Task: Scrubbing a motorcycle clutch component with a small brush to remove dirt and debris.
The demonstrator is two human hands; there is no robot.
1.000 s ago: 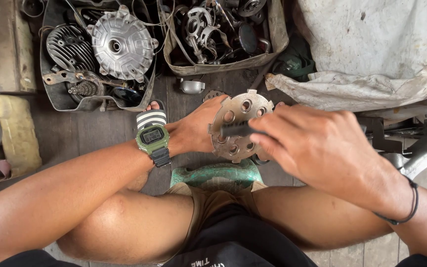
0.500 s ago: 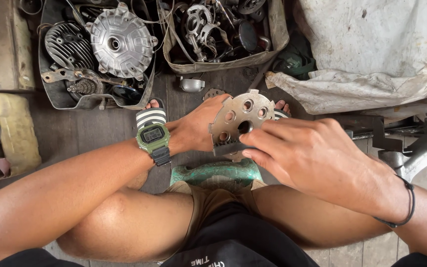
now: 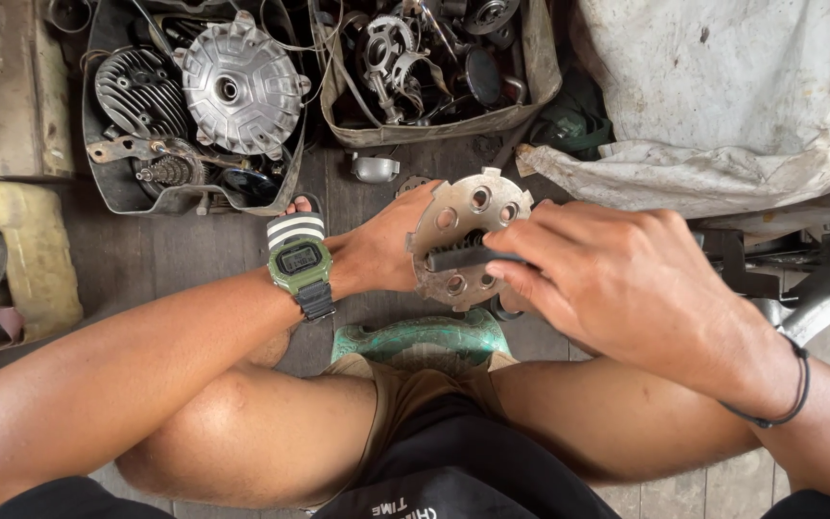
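My left hand (image 3: 381, 252) grips the left edge of a round metal plate (image 3: 465, 216) with several holes, held upright in front of my knees. A green digital watch (image 3: 300, 261) sits on that wrist. My right hand (image 3: 607, 274) holds a small dark brush (image 3: 458, 258) and presses its head flat against the plate's face, near the middle. A black band (image 3: 788, 384) circles my right wrist. Below the plate, between my legs, is a worn green stool (image 3: 425, 338).
A black tray (image 3: 108, 183) at upper left holds a finned cylinder (image 3: 136, 91) and a round silver hub (image 3: 237, 86). A tan box (image 3: 535, 67) of mixed metal parts stands at top centre. A dirty white cloth (image 3: 722, 96) covers something at right. A small metal part (image 3: 374, 168) lies on the plank floor.
The right hand has slid the brush across the plate's face, and the plate has tilted slightly in my left hand. My left arm stayed in place.
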